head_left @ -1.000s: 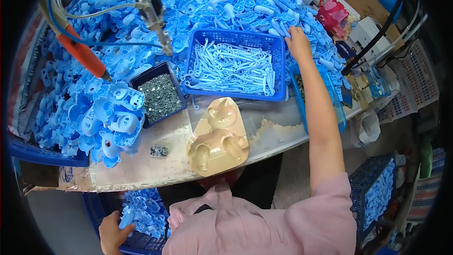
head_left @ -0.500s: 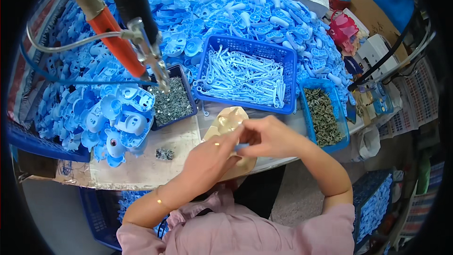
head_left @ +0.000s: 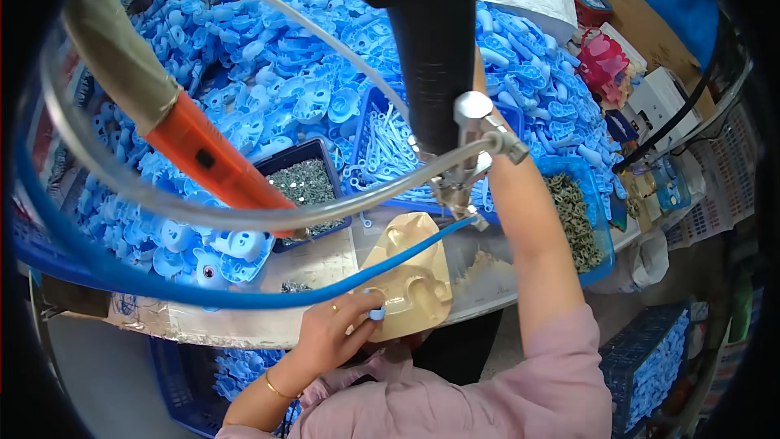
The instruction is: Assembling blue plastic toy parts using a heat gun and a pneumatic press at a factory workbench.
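Left hand [head_left: 331,330] pinches small light-blue plastic piece [head_left: 377,314] at left edge of tan glossy moulded jig [head_left: 424,280], probably light, stiff, slightly slick, best held by its sides; right hand [head_left: 479,73] mostly behind black hanging tool [head_left: 431,65], grip can't tell.

Right at the table's [head_left: 318,260] front edge, there's the mould [head_left: 428,297], a tray [head_left: 338,187] behind it to the left, the basket [head_left: 368,110] of sticks [head_left: 388,146] straight behind. Out at the right edge, a tub [head_left: 600,274]; across the back and left, heaped parts [head_left: 260,65]!
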